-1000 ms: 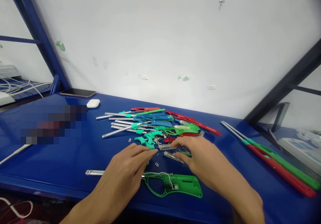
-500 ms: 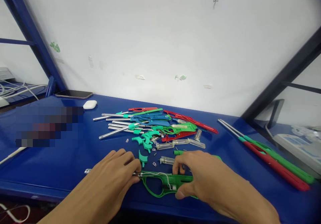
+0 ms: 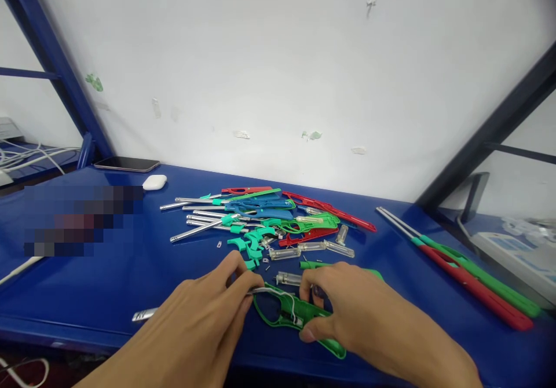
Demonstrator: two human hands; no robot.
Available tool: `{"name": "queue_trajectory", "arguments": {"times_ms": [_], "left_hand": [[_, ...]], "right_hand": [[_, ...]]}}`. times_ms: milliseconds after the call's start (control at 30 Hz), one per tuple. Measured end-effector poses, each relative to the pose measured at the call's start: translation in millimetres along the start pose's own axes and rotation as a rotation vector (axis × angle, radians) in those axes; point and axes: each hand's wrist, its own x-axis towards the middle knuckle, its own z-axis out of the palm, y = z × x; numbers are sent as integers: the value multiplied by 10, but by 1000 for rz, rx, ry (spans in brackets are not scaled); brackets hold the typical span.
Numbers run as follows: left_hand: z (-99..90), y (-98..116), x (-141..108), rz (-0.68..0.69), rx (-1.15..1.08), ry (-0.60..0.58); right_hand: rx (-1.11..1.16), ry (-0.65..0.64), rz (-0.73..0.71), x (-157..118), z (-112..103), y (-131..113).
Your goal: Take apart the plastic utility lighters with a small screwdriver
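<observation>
My left hand [image 3: 212, 307] is closed in a pinch on the front of a half-open green stick lighter [image 3: 304, 310]. Its silver tube [image 3: 144, 315] pokes out to the left, beyond that hand. A white wire [image 3: 286, 293] curves from those fingers into the green shell, ending near a small dark-and-white part inside. My right hand [image 3: 351, 301] grips the shell's handle between thumb and fingers; the handle end slants down to the right. Just behind it lies a clear fuel tank [image 3: 288, 278]. Teal triggers [image 3: 251, 243] lie beyond my left hand.
Lighter halves and tubes are piled mid-table, with blue [image 3: 260, 204] and red [image 3: 330, 209] shells. Several clear tanks [image 3: 311, 246] lie in front. Two whole lighters [image 3: 469, 278] rest at right. A phone [image 3: 127, 164] and white case [image 3: 154, 182] sit back left.
The green lighter has turned so its handle end points lower right and the tube tip sits lower left. My left hand has moved up and right, covering the nearest teal trigger.
</observation>
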Motion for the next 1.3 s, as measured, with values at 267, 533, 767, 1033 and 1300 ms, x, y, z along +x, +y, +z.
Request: {"name": "queue_trajectory", "arguments": {"times_ms": [267,533,767,1033,1300], "left_hand": [[-98,62,152,2,-126,39],[-317,-52,200,-72,-200,354],[-359,-552,847,-90,13,199],[-55,-932,1499,-24,90,64],[100,-1003,1426,-27,114,92]], "right_hand": [[39,10,-98,-27,-70,-40],[37,196,-62,-51,-208,376],[-75,249,-88,423,-679,430],[-78,370,5,686,-808,645],[-174,589,519,-297,-437,1812]]}}
